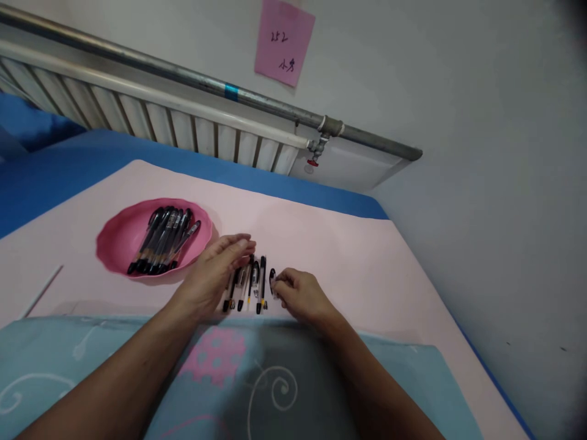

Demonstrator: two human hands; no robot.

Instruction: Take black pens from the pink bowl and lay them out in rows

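Several black pens (250,284) lie side by side on a pink sheet (348,256) in front of me. My left hand (215,275) rests flat over the left end of that row, fingers stretched out and together. My right hand (298,294) is curled just right of the row, its fingertips pinching a small black pen cap or clip (272,280). A pink bowl (120,239) to the left holds several more black pens (165,239).
A thin white stick (42,291) lies at the left on the pink sheet. Blue cloth (59,168) borders the sheet at the back, below a white radiator (151,116) and a grey pipe (257,99). A patterned teal cloth (59,360) covers the near edge.
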